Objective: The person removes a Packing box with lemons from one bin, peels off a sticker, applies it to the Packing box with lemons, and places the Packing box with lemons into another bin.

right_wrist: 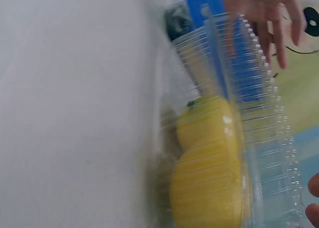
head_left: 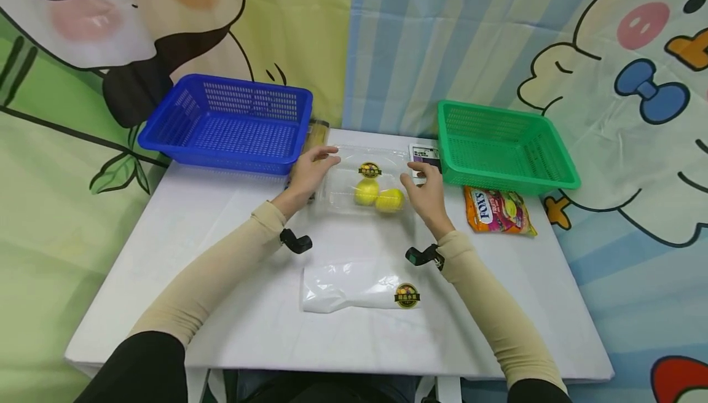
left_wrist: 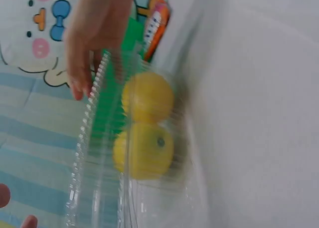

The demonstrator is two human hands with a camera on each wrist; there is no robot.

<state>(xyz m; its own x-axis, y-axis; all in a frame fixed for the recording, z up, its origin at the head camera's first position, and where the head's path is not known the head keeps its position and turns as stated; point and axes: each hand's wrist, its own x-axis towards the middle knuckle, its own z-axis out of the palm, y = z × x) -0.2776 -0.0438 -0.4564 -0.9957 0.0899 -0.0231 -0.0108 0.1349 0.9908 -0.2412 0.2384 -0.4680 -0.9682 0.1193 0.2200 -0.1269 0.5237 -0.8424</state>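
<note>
A clear plastic clamshell box with a ribbed rim stands in the middle of the table, its lid down. Two round yellow fruits lie side by side inside it, and a black and gold sticker marks the lid. My left hand is at the box's left side and my right hand at its right, fingers loosely extended near the rim. Neither hand grips anything; whether fingertips touch the plastic cannot be told. Both wrist views show the fruits through the clear wall.
A blue basket stands back left and a green basket back right. An orange candy bag lies before the green one, a small printed box beside it. A transparent bag with a sticker lies nearer the front edge.
</note>
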